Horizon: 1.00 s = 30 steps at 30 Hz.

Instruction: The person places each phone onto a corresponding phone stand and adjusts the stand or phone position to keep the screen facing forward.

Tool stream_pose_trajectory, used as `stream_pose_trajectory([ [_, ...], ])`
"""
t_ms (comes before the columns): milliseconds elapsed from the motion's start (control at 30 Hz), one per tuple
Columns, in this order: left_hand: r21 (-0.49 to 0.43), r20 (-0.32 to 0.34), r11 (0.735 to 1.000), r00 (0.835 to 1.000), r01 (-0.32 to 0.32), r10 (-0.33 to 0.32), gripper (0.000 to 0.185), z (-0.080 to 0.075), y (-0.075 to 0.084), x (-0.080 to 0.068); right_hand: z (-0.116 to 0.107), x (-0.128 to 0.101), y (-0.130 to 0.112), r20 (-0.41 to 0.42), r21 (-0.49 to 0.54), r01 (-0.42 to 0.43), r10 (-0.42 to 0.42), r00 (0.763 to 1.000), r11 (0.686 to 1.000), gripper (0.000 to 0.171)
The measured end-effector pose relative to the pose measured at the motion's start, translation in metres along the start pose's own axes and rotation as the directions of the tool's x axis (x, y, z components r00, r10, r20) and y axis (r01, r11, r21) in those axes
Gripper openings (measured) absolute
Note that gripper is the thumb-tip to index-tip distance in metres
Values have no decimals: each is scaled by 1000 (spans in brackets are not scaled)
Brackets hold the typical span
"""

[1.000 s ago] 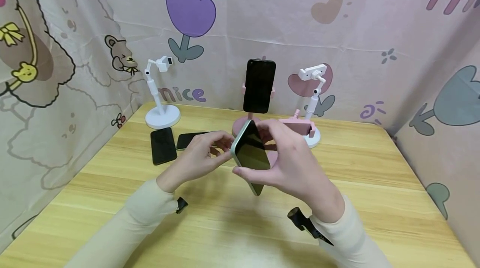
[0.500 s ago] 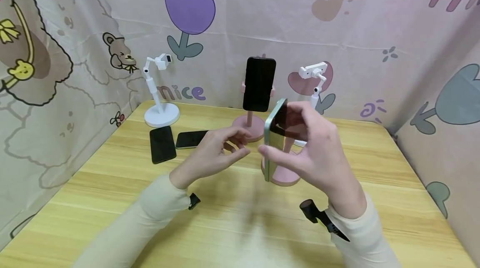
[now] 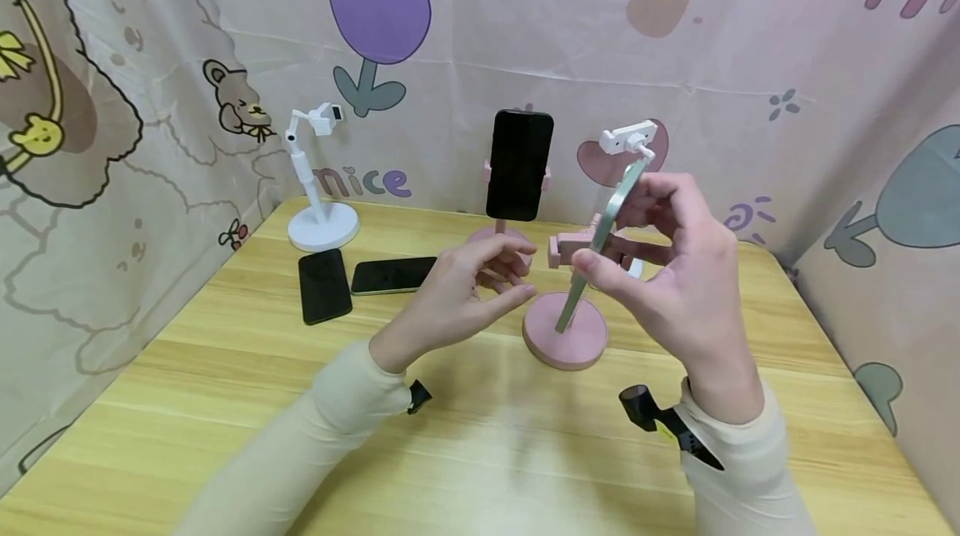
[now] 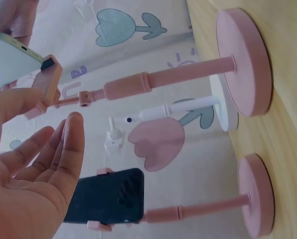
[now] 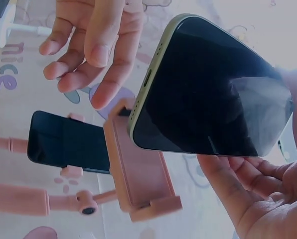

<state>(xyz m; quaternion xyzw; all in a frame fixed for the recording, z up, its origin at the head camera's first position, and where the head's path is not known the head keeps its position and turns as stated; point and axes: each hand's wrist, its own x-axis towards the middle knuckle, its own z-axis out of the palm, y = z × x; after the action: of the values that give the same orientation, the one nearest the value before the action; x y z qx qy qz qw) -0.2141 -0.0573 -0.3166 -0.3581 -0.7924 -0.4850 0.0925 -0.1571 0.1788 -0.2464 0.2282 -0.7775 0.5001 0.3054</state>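
Observation:
My right hand [image 3: 651,246] pinches a pale green phone [image 3: 604,240] by its edges, seen edge-on and tilted. The phone's lower end hangs just over the clamp [image 3: 572,246] of the near pink stand [image 3: 565,342]. In the right wrist view the dark screen of the phone [image 5: 213,89] faces the camera, its bottom edge touching or nearly touching the pink clamp [image 5: 138,174]. My left hand [image 3: 512,271] hovers open just left of the clamp, fingers loosely spread and holding nothing. The left wrist view shows my left hand [image 4: 34,184] below the phone's corner [image 4: 11,64].
A second pink stand [image 3: 497,237] behind holds a black phone [image 3: 519,165] upright. White stands rise at the back left [image 3: 318,223] and behind the green phone [image 3: 628,138]. Two dark phones [image 3: 325,286] [image 3: 393,275] lie flat on the wooden table [image 3: 225,403], with cloth walls around.
My right hand has carried the green phone up and to the right, to the near pink stand's clamp. My left hand has let go of the phone's edge and followed, open.

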Motion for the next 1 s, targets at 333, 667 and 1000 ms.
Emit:
stream_pose_trajectory([
  [333,5,-17,1000,1000,-14,14,40,13,6,10,-13,6,9,-117,92,33,-22,993,995,48],
  [667,-23,-83,998,995,-58,55,36,18,8,17,-11,10,13,-188,298,84,-28,982,951,45],
  [1000,-53,-116,995,990,-86,80,28,23,10,23,-6,12,16,-199,518,118,-14,980,847,46],
])
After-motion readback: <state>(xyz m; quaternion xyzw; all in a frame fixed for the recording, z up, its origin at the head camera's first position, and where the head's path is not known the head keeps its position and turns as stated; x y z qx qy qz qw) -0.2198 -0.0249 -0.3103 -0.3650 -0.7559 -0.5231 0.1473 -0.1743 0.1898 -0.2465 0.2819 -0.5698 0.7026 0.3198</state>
